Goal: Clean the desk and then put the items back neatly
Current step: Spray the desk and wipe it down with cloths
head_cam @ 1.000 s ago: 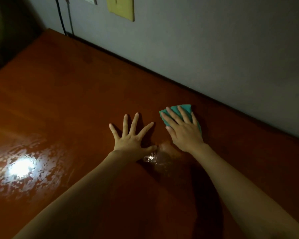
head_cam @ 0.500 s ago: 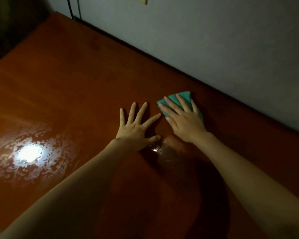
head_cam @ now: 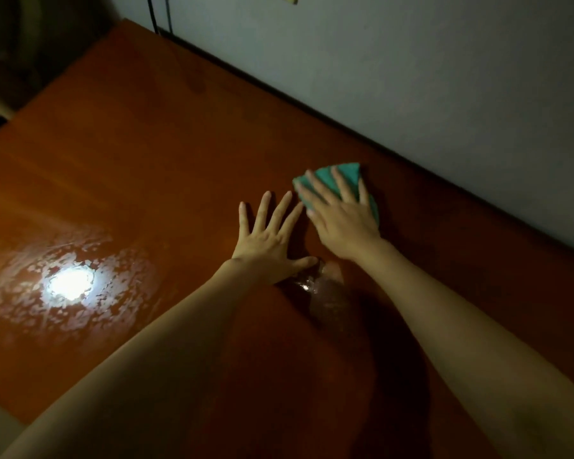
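A folded teal cloth (head_cam: pixel 347 173) lies on the glossy red-brown desk (head_cam: pixel 146 154) near the wall. My right hand (head_cam: pixel 340 218) presses flat on it with straight, spread fingers; most of the cloth is hidden under the palm. My left hand (head_cam: pixel 269 241) rests flat on the bare desk just left of it, fingers spread, holding nothing. The two hands nearly touch at the thumbs.
A grey wall (head_cam: pixel 411 77) runs along the desk's far edge. Two dark cables (head_cam: pixel 159 11) hang at the far left corner. A lamp reflection (head_cam: pixel 68 283) glares on a smeared wet patch at the left. The desk's left edge drops into darkness.
The view has shifted a little. My right hand and the cloth have slid slightly leftward, closer to my left hand, which stays flat on the desk.
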The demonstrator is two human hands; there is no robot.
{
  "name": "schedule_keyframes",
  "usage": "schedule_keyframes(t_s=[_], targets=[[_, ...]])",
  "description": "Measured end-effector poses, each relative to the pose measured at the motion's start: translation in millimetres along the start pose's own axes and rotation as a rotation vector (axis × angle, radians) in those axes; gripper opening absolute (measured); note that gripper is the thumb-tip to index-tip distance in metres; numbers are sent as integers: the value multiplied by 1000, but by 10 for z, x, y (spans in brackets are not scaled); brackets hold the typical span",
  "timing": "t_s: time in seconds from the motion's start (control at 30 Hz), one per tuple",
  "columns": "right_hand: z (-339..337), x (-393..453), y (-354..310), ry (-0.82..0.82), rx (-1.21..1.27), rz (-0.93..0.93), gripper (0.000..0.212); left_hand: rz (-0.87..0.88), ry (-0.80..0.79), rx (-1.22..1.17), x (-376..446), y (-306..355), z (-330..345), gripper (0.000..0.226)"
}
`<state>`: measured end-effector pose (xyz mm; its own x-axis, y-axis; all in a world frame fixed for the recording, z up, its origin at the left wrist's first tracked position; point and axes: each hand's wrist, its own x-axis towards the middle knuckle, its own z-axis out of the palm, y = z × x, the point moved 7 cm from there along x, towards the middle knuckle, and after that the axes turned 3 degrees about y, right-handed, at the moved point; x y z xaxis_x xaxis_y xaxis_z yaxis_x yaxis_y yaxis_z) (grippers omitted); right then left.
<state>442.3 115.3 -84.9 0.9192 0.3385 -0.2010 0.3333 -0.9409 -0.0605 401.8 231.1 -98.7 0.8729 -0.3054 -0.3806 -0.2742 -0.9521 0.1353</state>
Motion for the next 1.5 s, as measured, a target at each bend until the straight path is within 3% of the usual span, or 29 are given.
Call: schedule_keyframes(t_s=[0.1,0.23,0.3,0.37,0.57,0.7,0.77,0.9,1.0,1.13,1.33,1.43,1.5], targets=[[125,-453,255,-55,-41,-110,51,0,-6,-2,12,-14,-1,98],[57,-401,1014,-11,-19,276,53,7,8,9,21,-22,11,99],[18,-202,1075,-16,32,428,51,4,20,18,13,-16,12,99],[-21,-45,865,2,82,461,51,4,21,16,9,-8,19,99],[212,-605,-27,12,-12,74,53,-18,5,-48,-85,33,15,95],[344,-1274,100,-6,-48,-41,55,-15,-23,-31,-348,91,111,96],[315,-1313,426,-15,-66,61,55,-10,-37,-20,-447,93,160,97],[136,-924,1061,30,82,540,50,-14,-34,-8,-511,100,208,97],[29,-474,1057,62,179,652,51,-22,-15,-16,-523,103,254,97],[36,-257,423,52,117,402,51,-16,-3,-33,-528,113,246,97],[366,-1348,-333,3,3,-25,53,-8,-54,-39,-773,179,331,96],[441,-1598,-30,-36,-47,-10,55,3,-76,-34,-925,194,377,97],[401,-1557,225,-31,-22,108,55,9,-77,-27,-999,198,420,97]])
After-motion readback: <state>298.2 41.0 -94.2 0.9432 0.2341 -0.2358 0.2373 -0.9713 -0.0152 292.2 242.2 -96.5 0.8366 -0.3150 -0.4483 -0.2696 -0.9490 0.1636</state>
